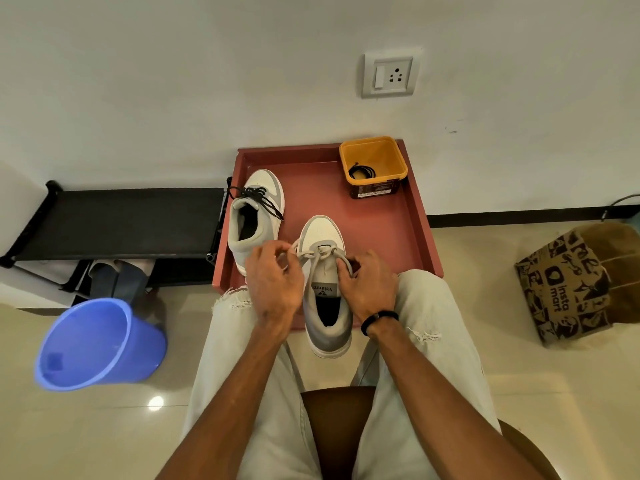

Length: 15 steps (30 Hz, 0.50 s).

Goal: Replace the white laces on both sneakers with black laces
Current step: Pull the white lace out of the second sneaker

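Blue bucket (pixel 100 344) on the floor at 8 o'clock; not part of the job.

Left sneaker (pixel 255 216) on the red table (pixel 420 216), toe to 12 o'clock, black lace (pixel 256 199) already through its eyelets, ends lying loose. Judged done, bar tying.

Right sneaker (pixel 325 289) at centre, heel overhanging the table's near edge, white lace (pixel 320 253) still threaded. Left hand (pixel 275 277) pinches a strand at the shoe's 9 o'clock side; right hand (pixel 369 284) curls round a strand at its 3 o'clock side. Hands apart, shoe between them. Judged: unlacing of shoe two under way.

Yellow tub (pixel 373 161) at the table's 1 o'clock corner, a coiled spare black lace (pixel 362 172) inside, untouched. Left to do: strip white, thread black.
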{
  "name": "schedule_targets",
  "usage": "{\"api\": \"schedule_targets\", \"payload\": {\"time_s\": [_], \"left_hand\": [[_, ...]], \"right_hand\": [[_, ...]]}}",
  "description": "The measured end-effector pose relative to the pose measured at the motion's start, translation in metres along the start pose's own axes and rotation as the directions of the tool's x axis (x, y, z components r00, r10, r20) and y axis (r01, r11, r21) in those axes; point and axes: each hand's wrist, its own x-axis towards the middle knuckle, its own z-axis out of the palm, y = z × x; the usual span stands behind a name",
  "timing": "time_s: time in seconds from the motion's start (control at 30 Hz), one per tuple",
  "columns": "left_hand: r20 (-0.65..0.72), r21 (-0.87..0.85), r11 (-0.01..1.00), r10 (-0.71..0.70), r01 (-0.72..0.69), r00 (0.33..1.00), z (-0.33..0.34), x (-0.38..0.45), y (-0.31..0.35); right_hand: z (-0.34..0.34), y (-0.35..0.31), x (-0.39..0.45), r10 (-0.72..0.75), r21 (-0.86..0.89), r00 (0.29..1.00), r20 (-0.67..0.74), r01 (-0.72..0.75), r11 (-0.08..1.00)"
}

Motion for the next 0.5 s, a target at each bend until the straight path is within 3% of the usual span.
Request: {"api": "schedule_targets", "payload": {"time_s": [0.07,0.13,0.27,0.4,0.5], "left_hand": [[-0.083,0.025,0.997,-0.069,0.072,0.994,-0.005,-0.001,-0.003],[-0.114,0.099,0.995,-0.020,0.031,0.993,-0.008,-0.004,-0.003],[0.106,0.185,0.968,0.150,-0.167,0.983,-0.001,-0.012,0.005],[0.238,0.155,0.983,0.059,-0.098,0.969,0.012,-0.013,0.004],[0.267,0.166,0.977,0.086,-0.133,0.960,0.016,-0.012,-0.001]], "right_hand": [[0.000,0.000,0.000,-0.009,-0.002,1.000,0.003,0.009,1.000],[0.000,-0.001,0.000,-0.028,0.000,1.000,0.004,0.028,1.000],[0.004,-0.006,-0.001,-0.157,-0.035,0.987,-0.009,0.157,0.987],[0.015,-0.010,0.009,-0.280,-0.101,0.957,0.082,0.287,0.953],[0.022,-0.013,0.016,-0.290,-0.170,0.954,0.077,0.299,0.939]]}}
